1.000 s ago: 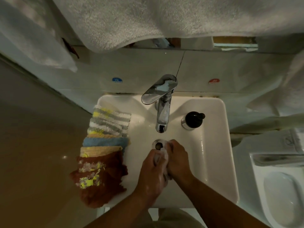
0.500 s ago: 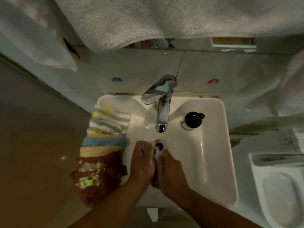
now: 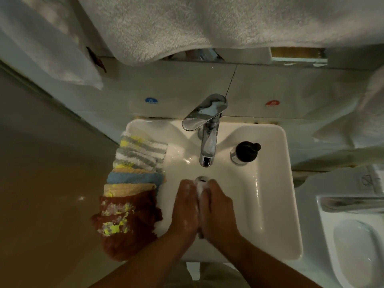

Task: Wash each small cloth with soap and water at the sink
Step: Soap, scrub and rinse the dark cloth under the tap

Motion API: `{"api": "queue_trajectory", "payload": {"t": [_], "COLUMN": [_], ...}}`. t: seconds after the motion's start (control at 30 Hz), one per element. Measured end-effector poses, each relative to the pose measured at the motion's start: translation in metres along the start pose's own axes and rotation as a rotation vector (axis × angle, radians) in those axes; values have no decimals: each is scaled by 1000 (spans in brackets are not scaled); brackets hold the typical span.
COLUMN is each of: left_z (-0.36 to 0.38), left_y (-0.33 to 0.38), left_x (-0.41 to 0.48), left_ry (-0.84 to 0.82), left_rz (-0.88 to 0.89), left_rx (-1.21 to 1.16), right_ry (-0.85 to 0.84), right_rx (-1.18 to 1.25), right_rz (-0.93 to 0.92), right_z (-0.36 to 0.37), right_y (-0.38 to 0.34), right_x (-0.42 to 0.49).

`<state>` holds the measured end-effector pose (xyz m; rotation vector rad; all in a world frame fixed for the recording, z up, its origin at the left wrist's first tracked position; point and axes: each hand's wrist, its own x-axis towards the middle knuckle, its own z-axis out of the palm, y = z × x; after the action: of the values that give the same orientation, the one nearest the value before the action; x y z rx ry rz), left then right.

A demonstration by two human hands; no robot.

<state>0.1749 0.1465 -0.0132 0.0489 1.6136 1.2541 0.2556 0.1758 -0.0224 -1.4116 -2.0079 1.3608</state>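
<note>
White foam flecks the left hand (image 3: 185, 208) and the right hand (image 3: 218, 210), which meet palm to palm low over the basin of the sink (image 3: 291, 183). Between them sits the small cloth (image 3: 201, 189), pale and sudsy; the fingers of both hands curve round it and grip it, so only a narrow strip shows. Fingertips lie just short of the drain (image 3: 202, 179). Left rim: stack of cloths (image 3: 133, 183), overlapping, rust-brown nearest, then yellow, blue, striped grey-white-yellow farthest. Behind the drain: chrome faucet (image 3: 207, 132); whether water runs, cannot tell. To its right, soap dispenser (image 3: 245, 152), black pump, standing upright. On the wall: blue sticker (image 3: 151, 100), red sticker (image 3: 272, 103). Above: grey towel (image 3: 207, 28), hanging.
</note>
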Motion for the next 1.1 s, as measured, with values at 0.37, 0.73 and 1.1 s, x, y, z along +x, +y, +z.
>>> {"api": "queue_trajectory", "payload": {"t": [0.37,0.73,1.1], "left_z": [2,-33,-8], "left_y": [7,-24,-39], "left_x": [6,31,20], "left_ry": [169,239,77], "left_rz": [170,340,-125], "left_rx": [37,492,-123], "right_ry": [-137,39,-128], "right_rx": [-49,-153,39], "right_rz": [-14,281,0], "right_z": [0,-32,9], "right_y": [7,78,26], "right_x": [-3,56,-7]}}
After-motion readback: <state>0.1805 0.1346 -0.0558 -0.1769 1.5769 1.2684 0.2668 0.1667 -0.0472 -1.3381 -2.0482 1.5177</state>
